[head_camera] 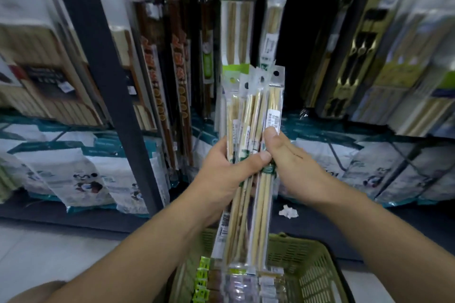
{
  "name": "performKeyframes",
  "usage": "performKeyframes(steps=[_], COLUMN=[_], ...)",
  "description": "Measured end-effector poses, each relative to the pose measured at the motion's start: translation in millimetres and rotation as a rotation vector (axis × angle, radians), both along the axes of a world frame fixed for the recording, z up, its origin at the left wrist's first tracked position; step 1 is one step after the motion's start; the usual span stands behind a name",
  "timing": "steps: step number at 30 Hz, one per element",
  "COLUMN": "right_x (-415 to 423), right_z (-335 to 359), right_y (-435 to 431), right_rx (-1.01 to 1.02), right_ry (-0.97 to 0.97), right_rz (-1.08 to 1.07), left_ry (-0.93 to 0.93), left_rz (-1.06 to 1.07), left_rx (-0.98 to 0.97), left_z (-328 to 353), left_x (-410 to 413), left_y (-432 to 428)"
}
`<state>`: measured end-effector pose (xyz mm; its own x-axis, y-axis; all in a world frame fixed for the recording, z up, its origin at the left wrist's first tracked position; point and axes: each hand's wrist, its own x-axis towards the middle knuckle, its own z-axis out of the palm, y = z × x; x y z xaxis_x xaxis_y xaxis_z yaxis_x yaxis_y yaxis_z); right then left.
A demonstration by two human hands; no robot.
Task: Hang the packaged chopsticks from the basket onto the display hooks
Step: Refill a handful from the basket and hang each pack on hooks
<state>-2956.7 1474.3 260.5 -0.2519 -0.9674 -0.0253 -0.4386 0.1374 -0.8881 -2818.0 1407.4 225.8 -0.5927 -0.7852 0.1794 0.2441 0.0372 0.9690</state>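
Holding chopstick packs (248, 110) upright, holes toward the twelve-o'clock display (236, 19), left hand (229, 170) gripped them while right hand (293, 162) pinched the three-o'clock pack (274, 101), likely singling it out.

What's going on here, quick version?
A person is restocking a shop display. The left hand grips a bundle of packaged chopsticks upright above the green basket, which holds more packs. The right hand pinches the rightmost pack at its label, apparently to separate it. Similar hanging packs are on the display ahead. None of the held packs is on a hook yet.
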Motion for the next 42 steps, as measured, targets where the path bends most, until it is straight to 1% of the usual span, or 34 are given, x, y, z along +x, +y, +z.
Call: performKeyframes(steps=[3, 4, 6, 8, 11, 16, 20, 24, 28, 31, 35, 39, 42], right_x=[-4, -7, -15, -20, -23, -15, -17, -19, -21, -22, -27, -32, -36], right_z=[32, 42, 58, 74, 91, 112, 134, 145, 148, 150, 148, 140, 132], right_y=[-9, -13, -24, -33, -45, -57, -65, -74, -81, -86, -92, -98, -97], right_rx=[-0.146, -0.236, -0.402, -0.507, -0.595, -0.604, -0.671, -0.696, -0.672, -0.653, -0.631, -0.578, -0.575], right_ry=[-0.152, -0.144, -0.043, 0.0, -0.037, -0.103, -0.128, -0.112, -0.138, -0.164, -0.189, -0.123, -0.07], right_rz=[0.05, 0.04, -0.056, -0.149, -0.2, -0.187, -0.239, -0.286, -0.3, -0.297, -0.301, -0.341, -0.395], left_ry=[-0.023, -0.047, -0.101, -0.146, -0.077, 0.002, 0.062, 0.069, -0.017, 0.032, 0.052, 0.068, 0.073], left_rz=[0.01, 0.032, 0.073, 0.073, 0.058, 0.138, 0.2, 0.19, 0.187, 0.157, 0.124, 0.113, 0.121], left_rx=[-0.074, -0.099, -0.141, -0.149, -0.211, -0.222, -0.221, -0.168, -0.129, -0.129, -0.111, -0.131, -0.13], left_z=[18, 23, 32, 39, 43, 56, 63, 65, 60, 60, 62, 66, 66], left_x=[-2, -2, -1, 0, 2, -1, -2, 2, 3, 2, 0, 1, 2], left_y=[-16, -20, -26, -30, -38, -37, -37, -42, -47, -51, -53, -54, -57])
